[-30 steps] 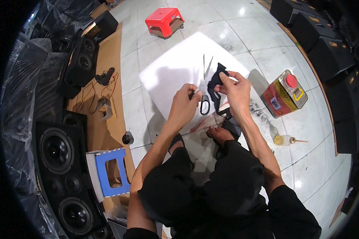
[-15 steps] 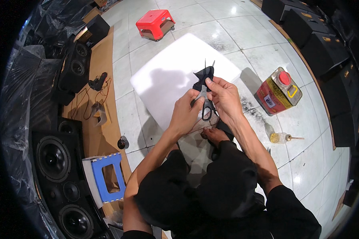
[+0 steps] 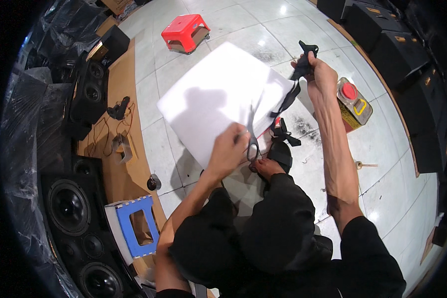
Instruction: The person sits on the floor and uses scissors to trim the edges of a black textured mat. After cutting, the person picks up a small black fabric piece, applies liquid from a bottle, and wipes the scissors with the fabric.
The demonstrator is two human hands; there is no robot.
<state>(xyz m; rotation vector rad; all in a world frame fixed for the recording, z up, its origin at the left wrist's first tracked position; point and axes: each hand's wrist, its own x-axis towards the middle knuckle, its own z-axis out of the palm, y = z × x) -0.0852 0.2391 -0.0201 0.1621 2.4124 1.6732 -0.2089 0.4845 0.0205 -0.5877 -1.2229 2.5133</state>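
Observation:
My left hand (image 3: 229,149) grips a pair of scissors (image 3: 253,148) by the handle side, low over the near edge of a white foam block (image 3: 198,94). The blades point away from me and are smeared by motion. Raised past the block's right corner, my right hand (image 3: 322,77) pinches a long, thin black strip of fabric (image 3: 289,98). That strip dangles down and leftward along the block's edge. Another black piece (image 3: 283,133) lies or hangs low near my foot; whether it joins the strip is unclear.
A red stool (image 3: 185,31) stands beyond the block. At right are a metal can (image 3: 355,107) with a red cap and a row of black boxes (image 3: 407,59). Black speakers (image 3: 69,206), a blue-framed box (image 3: 138,227) and a dark drill-like tool (image 3: 119,108) line the left.
My hands have parted: the right has swung far and to the right with the black strip, which is now stretched out. The left keeps the scissors, slightly lower and nearer.

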